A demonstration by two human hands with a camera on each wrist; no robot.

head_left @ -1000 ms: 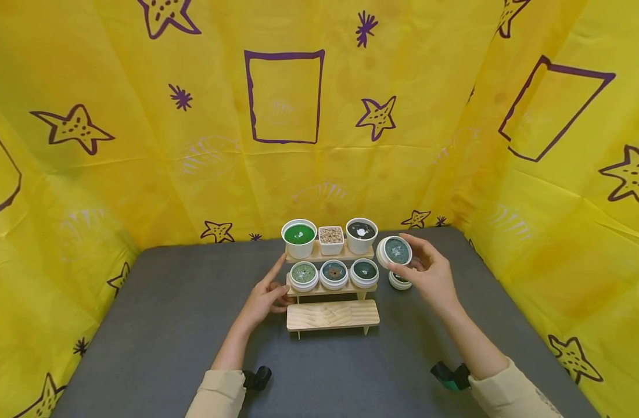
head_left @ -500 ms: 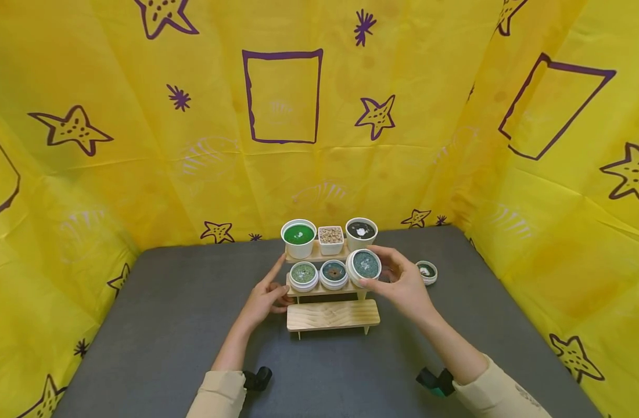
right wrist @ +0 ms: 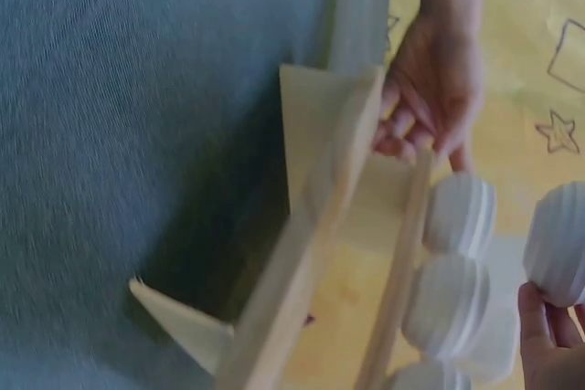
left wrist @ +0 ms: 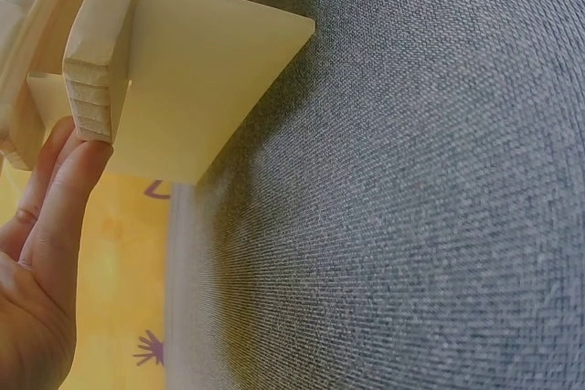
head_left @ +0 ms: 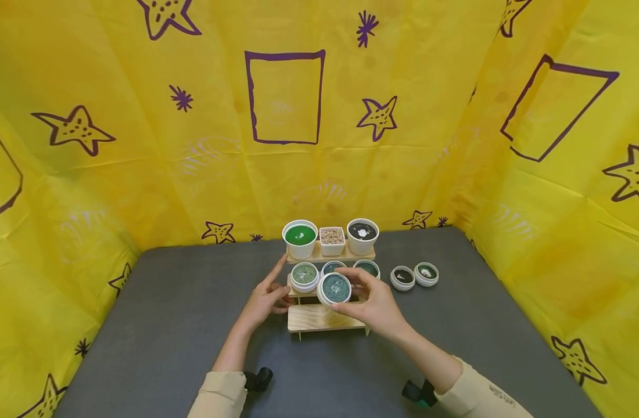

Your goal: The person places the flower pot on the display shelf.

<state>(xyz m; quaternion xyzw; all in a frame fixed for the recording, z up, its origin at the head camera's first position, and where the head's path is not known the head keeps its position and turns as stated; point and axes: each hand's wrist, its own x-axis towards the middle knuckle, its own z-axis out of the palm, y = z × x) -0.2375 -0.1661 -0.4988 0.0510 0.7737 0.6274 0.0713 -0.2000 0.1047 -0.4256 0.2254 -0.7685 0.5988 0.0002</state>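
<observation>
My right hand [head_left: 378, 309] grips a small white ribbed cup [head_left: 334, 288] with a speckled blue-green fill, tilted toward the camera. It overlaps the middle tier and the lowest bare tier of a three-tier wooden stand [head_left: 319, 319] in the head view. At the stand's left end, my left hand [head_left: 262, 302] holds the tier edge, its index finger reaching to the top tier. The left wrist view shows fingertips [left wrist: 91, 148] against a tier's end. Along the middle tier stand three small cups: a light green one [head_left: 304, 274], a partly covered blue one [head_left: 333, 266] and a dark green one [head_left: 368, 267].
Up on the top tier are a green-filled cup [head_left: 300, 238], a square cup of beige pellets [head_left: 332, 239] and a dark-filled cup [head_left: 362, 234]. Right of the stand, two small cups, a dark one [head_left: 402, 277] and a green-and-white one [head_left: 426, 273], sit on the grey table [head_left: 183, 325]. Yellow cloth surrounds it.
My right hand has carried the blue-green cup left and toward me, from right of the stand to in front of its middle tier. The left hand has stayed at the stand's end.
</observation>
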